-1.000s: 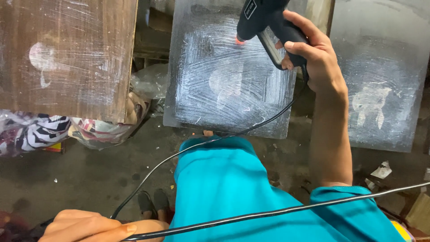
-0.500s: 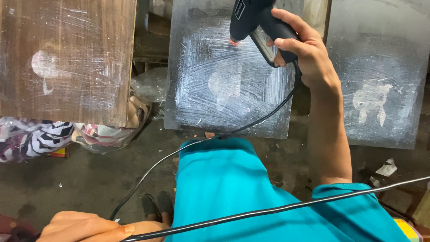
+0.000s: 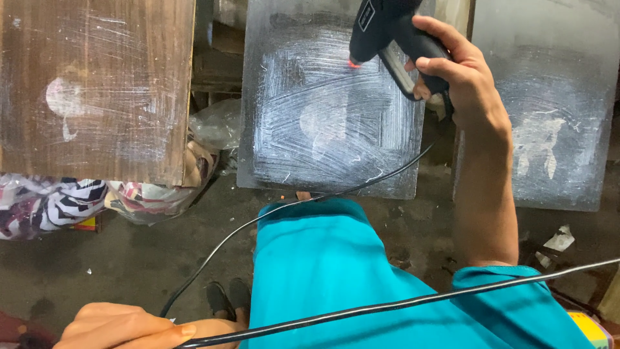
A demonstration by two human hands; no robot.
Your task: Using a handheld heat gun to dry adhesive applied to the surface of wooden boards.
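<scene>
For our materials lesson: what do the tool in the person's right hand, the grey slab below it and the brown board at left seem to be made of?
Tool: black moulded plastic, matt, smooth casing, held by the right hand.
Grey slab: probably stone or cement sheet; dull grey, white swirling scratch marks.
Brown board: looks like wood; streaky grain, scuffed white patches.

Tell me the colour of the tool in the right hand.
Black, with a small red-orange tip; the glue gun in the right hand shows in the head view.

The person wore a bright turquoise garment (image 3: 323, 271) with short sleeves, leaving both forearms bare. Neither the right hand (image 3: 462, 81) nor the left hand (image 3: 123, 326) was gloved.
</scene>
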